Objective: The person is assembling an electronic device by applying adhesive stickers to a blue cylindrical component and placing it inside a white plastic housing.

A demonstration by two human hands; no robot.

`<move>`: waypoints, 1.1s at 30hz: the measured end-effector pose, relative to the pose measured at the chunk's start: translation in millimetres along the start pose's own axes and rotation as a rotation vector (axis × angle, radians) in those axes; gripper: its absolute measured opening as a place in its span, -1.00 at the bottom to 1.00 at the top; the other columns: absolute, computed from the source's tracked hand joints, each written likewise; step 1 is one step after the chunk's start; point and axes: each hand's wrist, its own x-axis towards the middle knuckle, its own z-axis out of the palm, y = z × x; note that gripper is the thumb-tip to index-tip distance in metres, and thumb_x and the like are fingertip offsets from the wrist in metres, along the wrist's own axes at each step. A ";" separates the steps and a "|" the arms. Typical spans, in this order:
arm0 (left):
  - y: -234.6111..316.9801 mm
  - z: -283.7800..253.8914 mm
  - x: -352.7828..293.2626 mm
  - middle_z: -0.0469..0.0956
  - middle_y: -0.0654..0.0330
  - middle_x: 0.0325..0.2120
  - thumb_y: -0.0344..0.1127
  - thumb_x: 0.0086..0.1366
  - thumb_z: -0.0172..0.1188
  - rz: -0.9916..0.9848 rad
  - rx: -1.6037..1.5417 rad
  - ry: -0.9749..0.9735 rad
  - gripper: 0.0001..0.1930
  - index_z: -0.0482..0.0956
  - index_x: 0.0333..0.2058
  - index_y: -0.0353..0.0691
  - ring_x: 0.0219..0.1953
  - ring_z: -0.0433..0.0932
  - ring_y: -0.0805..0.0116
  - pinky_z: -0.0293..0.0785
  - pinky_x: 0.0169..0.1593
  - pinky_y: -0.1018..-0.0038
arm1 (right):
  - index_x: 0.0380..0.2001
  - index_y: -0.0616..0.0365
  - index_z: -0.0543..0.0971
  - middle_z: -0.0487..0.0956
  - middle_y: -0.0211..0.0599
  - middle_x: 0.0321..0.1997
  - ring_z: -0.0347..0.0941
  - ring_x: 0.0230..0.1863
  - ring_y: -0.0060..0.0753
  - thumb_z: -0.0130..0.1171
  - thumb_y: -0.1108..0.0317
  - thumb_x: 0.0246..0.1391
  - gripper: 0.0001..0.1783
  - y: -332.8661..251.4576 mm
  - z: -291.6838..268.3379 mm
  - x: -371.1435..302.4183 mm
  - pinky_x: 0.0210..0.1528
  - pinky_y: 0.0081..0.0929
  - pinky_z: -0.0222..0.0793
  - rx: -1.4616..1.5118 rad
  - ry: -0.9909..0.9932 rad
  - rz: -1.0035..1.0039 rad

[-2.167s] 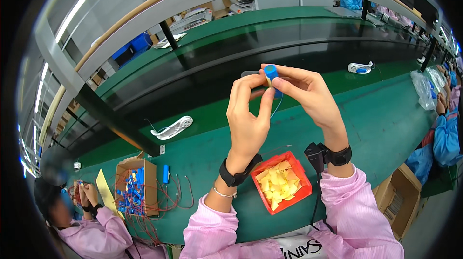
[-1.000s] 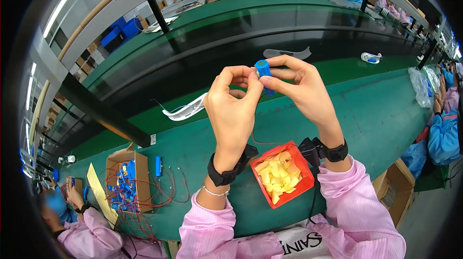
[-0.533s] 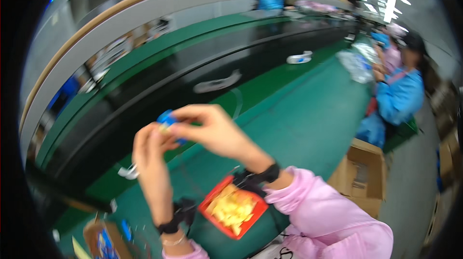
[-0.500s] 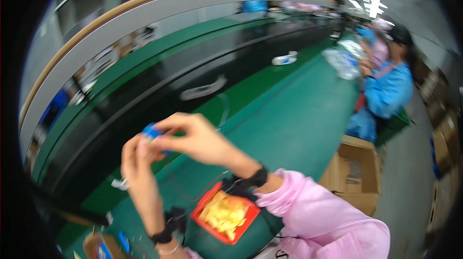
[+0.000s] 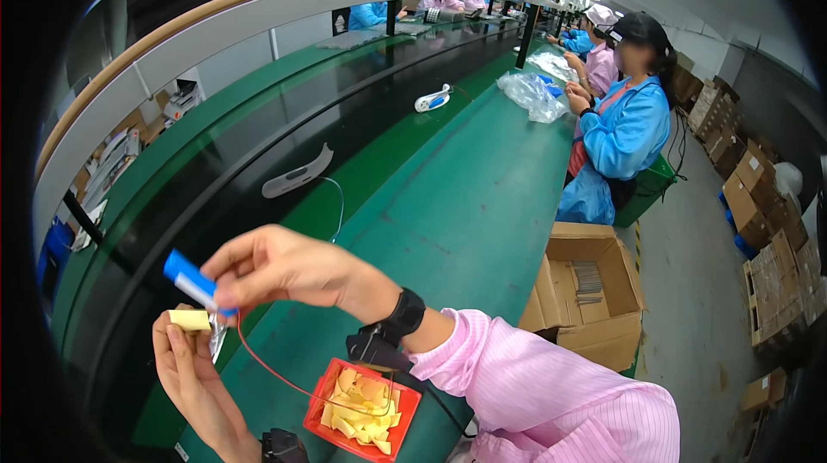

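Since the earlier frames, we have swung our view right and lowered both hands toward the green bench (image 5: pixel 448 205). Our right hand (image 5: pixel 284 269) pinches the blue cell (image 5: pixel 191 279), red wire (image 5: pixel 276 372) trailing; our left hand (image 5: pixel 194 368) grips a yellow tape piece (image 5: pixel 189 320) just below it, above the red tray (image 5: pixel 320 398).

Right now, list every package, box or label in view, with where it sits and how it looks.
Yellow label piece: small rectangle, in left hand.
Red tray: square, full of yellow label pieces, on the green table near the person.
Open cardboard box: brown, right of table.
Clear plastic bag: crumpled, far on table.
Stacked cardboard boxes: brown, far right.
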 end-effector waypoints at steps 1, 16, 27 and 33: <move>-4.7 -7.5 4.3 0.44 0.28 -0.35 -0.27 0.42 0.02 0.033 0.028 0.008 -0.78 0.41 -0.14 -0.33 -0.29 0.42 0.57 0.33 -0.15 0.62 | -0.09 0.40 0.52 0.63 -0.20 -0.26 0.60 -0.29 -0.44 0.34 0.44 0.01 -0.59 -3.2 -3.4 -0.6 -0.13 -0.50 0.54 0.048 0.023 -0.016; -109.8 -73.4 53.4 0.56 -0.12 -0.10 -0.32 0.24 0.19 0.095 1.242 -0.238 -0.65 0.52 -0.05 -0.40 -0.07 0.55 0.02 0.41 0.04 0.31 | -0.07 0.31 0.51 0.56 -0.31 -0.21 0.52 -0.22 -0.55 0.29 0.46 0.03 -0.62 -32.8 -32.9 -17.0 -0.12 -0.55 0.50 -0.114 0.248 -0.374; -172.1 -107.2 77.6 0.56 -0.19 -0.41 -0.33 0.31 0.05 0.064 1.629 -0.177 -0.77 0.45 -0.11 -0.31 -0.34 0.52 -0.24 0.41 -0.30 0.03 | -0.03 0.35 0.49 0.59 -0.29 -0.19 0.54 -0.19 -0.54 0.32 0.43 0.03 -0.57 -22.4 -34.9 -4.6 -0.08 -0.57 0.46 -0.178 0.301 -0.323; -124.2 -66.6 77.3 0.57 0.07 -0.43 -0.30 0.37 -0.11 -0.059 0.351 0.211 -0.77 0.39 -0.09 -0.28 -0.57 0.56 0.41 0.46 -0.49 0.51 | -0.05 0.35 0.49 0.58 -0.28 -0.21 0.52 -0.20 -0.52 0.30 0.41 0.05 -0.60 -15.5 -31.9 -1.9 -0.08 -0.49 0.47 -0.263 0.384 -0.273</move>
